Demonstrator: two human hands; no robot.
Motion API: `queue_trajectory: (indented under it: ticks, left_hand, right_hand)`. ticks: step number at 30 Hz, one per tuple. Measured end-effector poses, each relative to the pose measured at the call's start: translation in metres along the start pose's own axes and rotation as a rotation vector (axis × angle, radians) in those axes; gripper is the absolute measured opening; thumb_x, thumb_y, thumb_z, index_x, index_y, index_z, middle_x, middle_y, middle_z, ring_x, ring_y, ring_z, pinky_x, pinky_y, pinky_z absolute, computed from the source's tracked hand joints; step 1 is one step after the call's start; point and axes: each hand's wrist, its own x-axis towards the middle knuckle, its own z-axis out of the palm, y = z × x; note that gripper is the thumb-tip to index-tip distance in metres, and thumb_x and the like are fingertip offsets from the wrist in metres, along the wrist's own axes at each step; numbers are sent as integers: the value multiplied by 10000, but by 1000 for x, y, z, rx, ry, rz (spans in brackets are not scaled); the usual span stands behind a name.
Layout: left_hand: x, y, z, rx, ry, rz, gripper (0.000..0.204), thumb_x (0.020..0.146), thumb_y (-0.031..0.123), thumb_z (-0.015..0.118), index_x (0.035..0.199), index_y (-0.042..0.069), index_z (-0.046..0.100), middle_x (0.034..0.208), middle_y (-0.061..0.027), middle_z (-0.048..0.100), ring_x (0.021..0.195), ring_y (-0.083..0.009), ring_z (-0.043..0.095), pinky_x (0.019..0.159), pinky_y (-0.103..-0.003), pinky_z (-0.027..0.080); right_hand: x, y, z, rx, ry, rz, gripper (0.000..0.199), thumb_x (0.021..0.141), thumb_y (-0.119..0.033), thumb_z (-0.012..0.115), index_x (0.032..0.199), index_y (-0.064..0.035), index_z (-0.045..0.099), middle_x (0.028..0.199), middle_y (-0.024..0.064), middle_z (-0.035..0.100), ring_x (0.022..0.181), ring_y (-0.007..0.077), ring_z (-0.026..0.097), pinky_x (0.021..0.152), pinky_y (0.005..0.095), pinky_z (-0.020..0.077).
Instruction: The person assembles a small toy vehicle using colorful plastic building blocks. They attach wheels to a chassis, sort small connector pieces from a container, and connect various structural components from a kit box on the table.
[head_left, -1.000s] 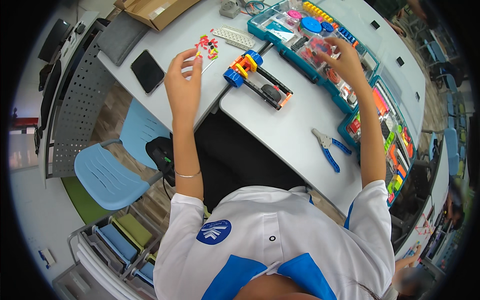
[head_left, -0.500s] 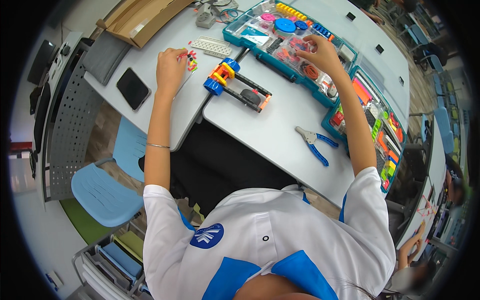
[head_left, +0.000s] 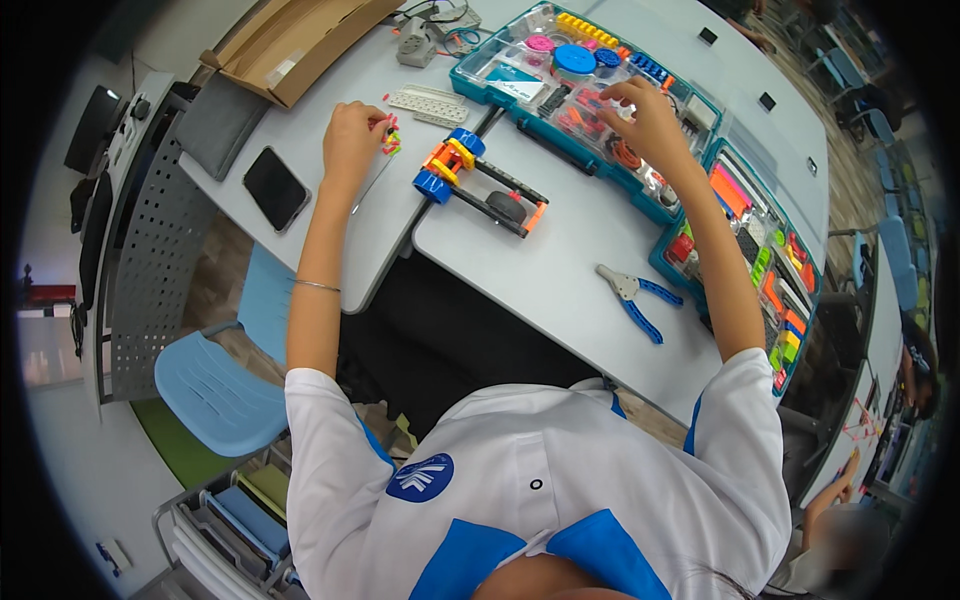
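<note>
My left hand (head_left: 354, 143) is closed, fingertips together beside small red, yellow and green plastic pieces (head_left: 392, 140) on the table; what the fingers pinch is hidden. My right hand (head_left: 645, 118) is over the teal parts case (head_left: 590, 160), its fingers curved and apart above a clear compartment of red and pink pieces (head_left: 578, 122). Nothing shows between those fingers. Between my hands stands a built model (head_left: 455, 160) with blue wheels, orange and yellow parts, a black frame and a grey wheel. A thin metal rod (head_left: 370, 187) lies by my left wrist.
Blue-handled pliers (head_left: 637, 300) lie at the right front. At the left are a phone (head_left: 275, 188) and a grey pouch (head_left: 222, 125). Behind stand an open cardboard box (head_left: 290, 50), white perforated plates (head_left: 430, 104) and a grey plug adapter (head_left: 414, 45). A second parts tray (head_left: 745, 240) flanks my right forearm.
The whole view has shifted slightly, moving things a little right and down. My left hand stays by the small pieces, and my right hand stays over the case with its fingers slightly shifted.
</note>
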Motion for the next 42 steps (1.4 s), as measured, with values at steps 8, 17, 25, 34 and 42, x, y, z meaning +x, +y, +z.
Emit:
queue_trajectory:
  ticks: [8,17,25,34,42]
  left_hand:
    - [0,-15,5,-75,36,38,171,849,163,729,933,20,767,880,-134,702,851,-290,626,792,-385,494]
    - [-8,-8,-4,-93,82,71,177,850,207,725,936,61,778,909,-89,699,900,-264,606,815,-380,488]
    - [-10,10,0,-38,23,-35,157,797,212,751,903,102,785,835,-78,714,844,-239,621,774,-379,514]
    - [-7,7,0,-126,64,-57,121,796,148,686,847,56,747,818,-85,725,824,-247,632,752,-378,522]
    - [2,-22,-4,-332,160,-146,136,827,144,681,874,21,716,792,-100,708,739,-215,666,711,-342,533]
  right_hand:
    - [-6,-17,9,-76,-60,-57,306,883,-271,706,1051,-15,690,1042,143,634,1000,312,608,862,399,504]
    - [-1,-22,13,-176,-102,19,506,825,-366,777,1116,24,640,1028,207,640,968,301,627,848,403,500]
    - [11,-49,17,-364,-133,60,376,749,-324,776,905,-1,664,931,193,684,906,362,666,765,472,540]
    - [21,-46,6,-373,-210,-24,356,822,-323,699,804,30,655,848,232,673,810,378,672,730,460,527]
    - [9,-48,-3,-231,-241,27,373,928,-295,598,774,41,645,803,208,666,758,364,657,705,463,526]
